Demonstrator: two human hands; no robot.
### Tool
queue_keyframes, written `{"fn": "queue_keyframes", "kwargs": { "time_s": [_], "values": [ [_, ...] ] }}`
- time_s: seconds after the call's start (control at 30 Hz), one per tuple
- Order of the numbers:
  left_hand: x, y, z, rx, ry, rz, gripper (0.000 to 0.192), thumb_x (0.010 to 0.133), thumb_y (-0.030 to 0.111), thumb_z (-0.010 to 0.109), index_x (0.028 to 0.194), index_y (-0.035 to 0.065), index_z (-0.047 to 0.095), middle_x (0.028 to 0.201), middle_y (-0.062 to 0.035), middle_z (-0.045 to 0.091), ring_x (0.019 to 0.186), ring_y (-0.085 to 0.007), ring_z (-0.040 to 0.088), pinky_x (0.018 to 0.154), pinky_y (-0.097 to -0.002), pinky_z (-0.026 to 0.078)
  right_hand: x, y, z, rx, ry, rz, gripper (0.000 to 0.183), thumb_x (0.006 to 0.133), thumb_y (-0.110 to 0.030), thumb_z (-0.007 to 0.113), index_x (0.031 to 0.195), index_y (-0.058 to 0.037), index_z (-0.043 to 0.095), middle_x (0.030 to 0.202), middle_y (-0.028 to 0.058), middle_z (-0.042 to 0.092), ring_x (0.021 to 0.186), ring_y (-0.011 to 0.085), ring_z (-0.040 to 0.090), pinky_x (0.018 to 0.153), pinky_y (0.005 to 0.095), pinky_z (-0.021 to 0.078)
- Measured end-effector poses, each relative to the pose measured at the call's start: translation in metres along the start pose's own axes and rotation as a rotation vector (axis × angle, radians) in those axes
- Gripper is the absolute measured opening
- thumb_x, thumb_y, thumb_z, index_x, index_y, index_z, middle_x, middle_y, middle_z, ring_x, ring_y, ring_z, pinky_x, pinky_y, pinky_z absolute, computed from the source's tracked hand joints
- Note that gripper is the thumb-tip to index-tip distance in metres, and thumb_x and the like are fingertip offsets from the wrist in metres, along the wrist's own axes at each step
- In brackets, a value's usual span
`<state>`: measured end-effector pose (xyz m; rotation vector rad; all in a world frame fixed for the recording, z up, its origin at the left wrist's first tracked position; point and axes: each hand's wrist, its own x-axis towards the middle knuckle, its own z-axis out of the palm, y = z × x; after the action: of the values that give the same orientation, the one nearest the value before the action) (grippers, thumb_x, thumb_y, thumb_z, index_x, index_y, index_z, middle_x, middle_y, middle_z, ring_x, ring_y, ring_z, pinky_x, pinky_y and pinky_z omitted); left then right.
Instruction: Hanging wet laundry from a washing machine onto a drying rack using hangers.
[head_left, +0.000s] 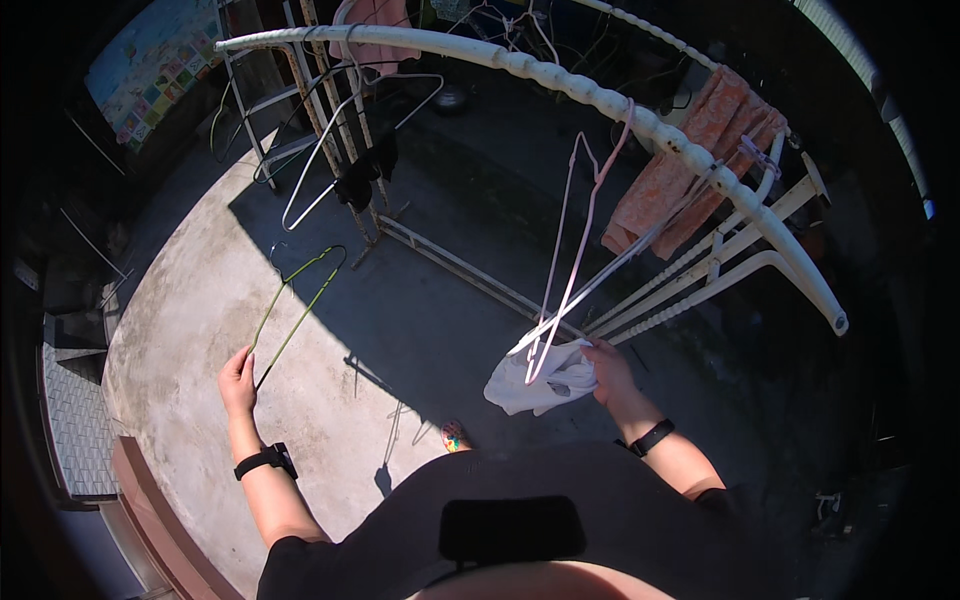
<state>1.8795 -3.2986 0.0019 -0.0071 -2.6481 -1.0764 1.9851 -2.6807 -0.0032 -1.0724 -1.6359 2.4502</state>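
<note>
My left hand (238, 381) grips one end of a green clothes hanger (301, 306), held out over the sunlit concrete. Between the fingers of my right hand (609, 373) is the edge of a white cloth garment (536, 384), which hangs bunched below the rail. A pink hanger (583, 255) hooked on the white metal rail (555, 76) reaches down in front of the cloth, and a white hanger (600, 274) crosses it. To the right, a peach patterned towel (697, 169) is draped over another bar. White hangers (315, 161) and a small black garment (367, 172) hang at the rail's left part.
The drying rack's rusty posts and its floor bar (465, 271) stand ahead of me. Behind its left end is a metal ladder (262, 109). A pink cloth (379, 30) hangs at the top. A reddish-brown ledge (154, 517) runs along the lower left.
</note>
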Motion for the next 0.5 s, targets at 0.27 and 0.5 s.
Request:
{"fn": "queue_keyframes", "kwargs": {
  "time_s": [0.27, 0.5],
  "values": [
    [-0.156, 0.146, 0.032, -0.082, -0.228, 0.331, 0.017, 0.081, 0.000, 0.063, 0.097, 0.0021, 0.068, 0.068, -0.0089, 0.056, 0.061, -0.0175, 0.052, 0.058, -0.0270, 0.040, -0.019, -0.021, -0.058, -0.334, -0.043, -0.331, 0.017, 0.082, -0.010, 0.066, 0.095, 0.0001, 0.067, 0.084, 0.0039, 0.063, 0.074, 0.0120, 0.058, 0.068, 0.0257, 0.0469],
    [-0.237, 0.251, 0.050, -0.121, -0.192, 0.517, 0.017, 0.080, -0.001, 0.063, 0.096, 0.0026, 0.067, 0.059, -0.0079, 0.044, 0.052, -0.0176, 0.043, 0.049, -0.0274, 0.034, -0.064, -0.043, -0.100, -0.701, -0.032, -0.461, 0.025, 0.081, -0.020, 0.066, 0.096, -0.0003, 0.069, 0.084, 0.0078, 0.068, 0.077, 0.0157, 0.064, 0.071, 0.0291, 0.0490]
  ]
}}
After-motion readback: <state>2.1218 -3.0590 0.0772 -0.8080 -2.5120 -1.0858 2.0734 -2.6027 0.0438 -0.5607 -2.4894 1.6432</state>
